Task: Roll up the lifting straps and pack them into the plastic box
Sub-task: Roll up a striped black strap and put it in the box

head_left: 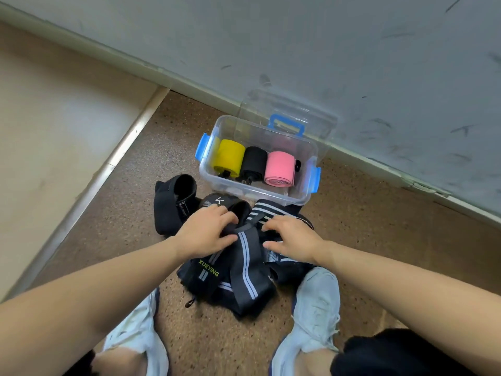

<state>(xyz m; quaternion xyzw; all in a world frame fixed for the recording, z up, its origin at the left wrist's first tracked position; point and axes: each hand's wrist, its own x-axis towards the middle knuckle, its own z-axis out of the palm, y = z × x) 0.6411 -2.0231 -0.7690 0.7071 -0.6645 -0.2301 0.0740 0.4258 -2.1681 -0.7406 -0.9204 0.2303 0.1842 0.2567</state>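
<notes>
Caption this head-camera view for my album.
Left hand grips a black strap, right hand touches the pile; three rolls lie in the plastic box.

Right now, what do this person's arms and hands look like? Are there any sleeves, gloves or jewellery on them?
Both forearms are uncovered from the edge of the picture down to the wrists, with no sleeve in view. The left hand and the right hand are gloveless. No watch, bracelet, wrist wrap or ring shows on either, and no tape, markings or cables are visible.
</notes>
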